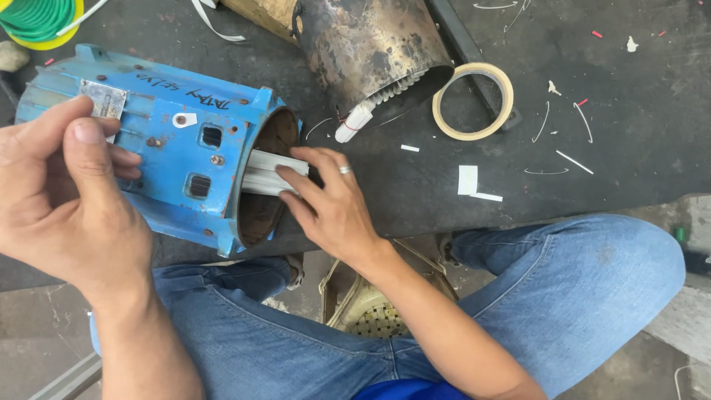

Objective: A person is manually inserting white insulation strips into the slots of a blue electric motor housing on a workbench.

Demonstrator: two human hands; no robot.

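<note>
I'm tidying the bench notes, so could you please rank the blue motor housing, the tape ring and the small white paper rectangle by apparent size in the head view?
1. blue motor housing
2. tape ring
3. white paper rectangle

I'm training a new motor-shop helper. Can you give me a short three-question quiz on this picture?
1. True or false: the right hand touches the white strips at the open end of the blue motor housing.
2. Which lies right of the housing's open end? A) tape roll B) hammer C) pliers
3. Fill in: the left hand is raised over the housing's ____ end.

Key: 1 true; 2 A; 3 closed
</note>
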